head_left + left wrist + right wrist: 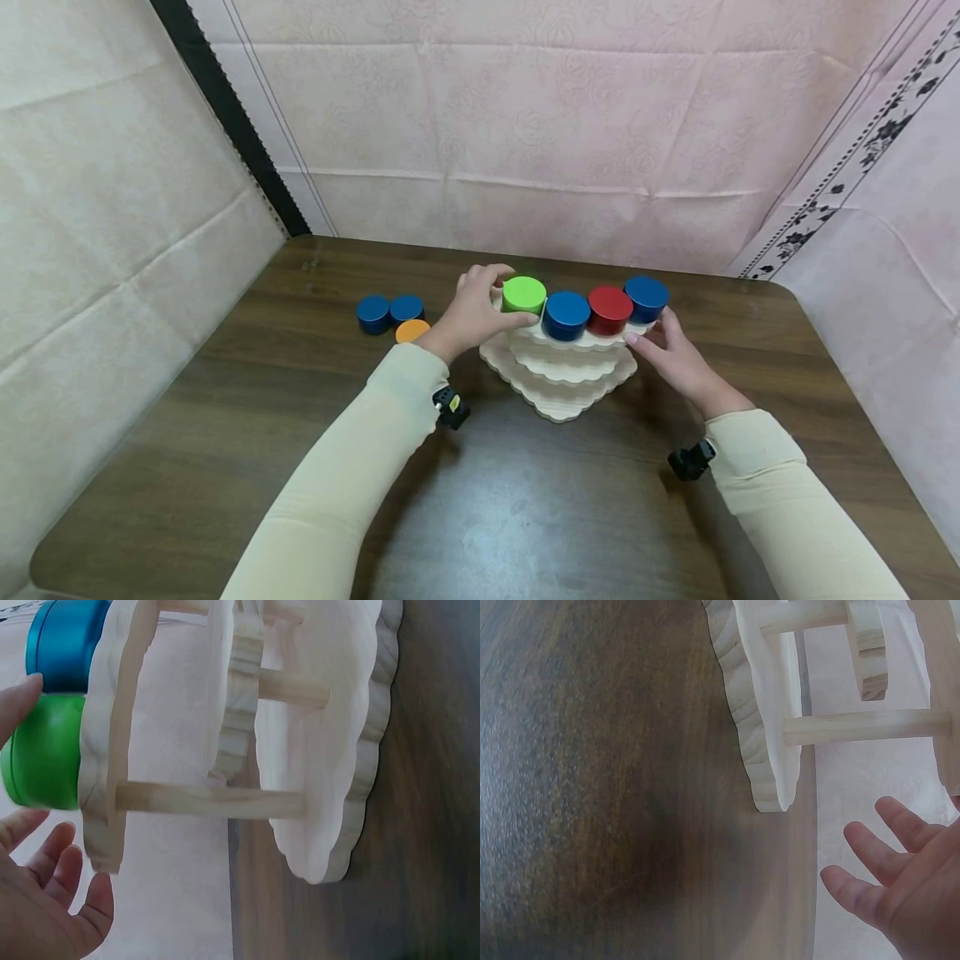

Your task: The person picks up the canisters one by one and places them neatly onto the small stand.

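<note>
A three-tiered pale wooden stand [558, 392] with scalloped edges stands on the table, its tiers joined by round posts [210, 800]. Along its top tier sit a green round tin [523, 295], a blue tin [566, 315], a red tin [610, 310] and another blue tin [647, 298]. My left hand [474, 311] pinches the green tin between thumb and fingers at the tier's left end. At the right end, my right hand [678, 360] holds the top tier's edge beside the blue tin. Its other fingers [855, 896] spread free in the right wrist view.
Left of the stand, two blue tins [373, 314] and an orange tin [411, 332] stand close together on the brown wooden table [315, 417]. The orange one is partly behind my left wrist. Pale patterned cloth [487, 125] hangs behind the table and along both sides.
</note>
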Available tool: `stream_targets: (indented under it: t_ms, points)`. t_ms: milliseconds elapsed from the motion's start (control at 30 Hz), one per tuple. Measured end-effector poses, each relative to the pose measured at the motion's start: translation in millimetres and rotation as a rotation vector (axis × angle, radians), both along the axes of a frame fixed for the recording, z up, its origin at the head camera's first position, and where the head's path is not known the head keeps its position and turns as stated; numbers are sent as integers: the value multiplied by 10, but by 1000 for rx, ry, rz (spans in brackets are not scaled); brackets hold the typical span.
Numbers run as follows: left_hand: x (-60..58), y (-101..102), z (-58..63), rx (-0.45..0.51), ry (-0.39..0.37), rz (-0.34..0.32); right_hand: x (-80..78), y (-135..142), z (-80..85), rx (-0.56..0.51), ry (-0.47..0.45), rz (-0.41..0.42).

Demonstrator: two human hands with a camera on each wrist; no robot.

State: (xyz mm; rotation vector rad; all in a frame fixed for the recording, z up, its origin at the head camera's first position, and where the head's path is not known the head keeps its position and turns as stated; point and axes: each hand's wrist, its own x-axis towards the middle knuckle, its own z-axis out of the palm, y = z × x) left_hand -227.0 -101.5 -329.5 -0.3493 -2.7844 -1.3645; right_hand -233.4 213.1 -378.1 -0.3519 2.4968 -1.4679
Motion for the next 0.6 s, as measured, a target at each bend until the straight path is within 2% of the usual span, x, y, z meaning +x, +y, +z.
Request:
stream_targets:
  t_ms: [367,600]
  points:
    - [109,-327,31,-1,25,35,-32,11,-11,18,-8,5]
    - [184,-573,60,-37,62,71,-43,14,-18,27,-8,4]
